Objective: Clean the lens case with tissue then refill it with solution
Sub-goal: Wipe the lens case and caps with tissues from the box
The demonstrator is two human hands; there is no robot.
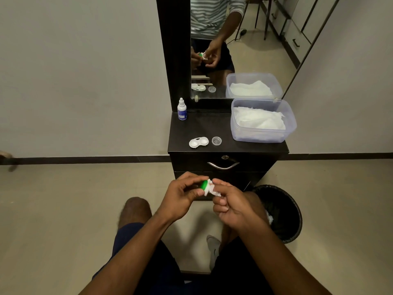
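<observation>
Between the knees, left hand (180,194) pinches the green cap (204,185) — right hand (229,201) presses tissue (212,189) into it from the right.

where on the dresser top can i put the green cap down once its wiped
Bare patches: between the bottle and the tissue box, and the front left corner beside the lens case. The clear cap sits just right of the case. The box crowds the right side.
</observation>
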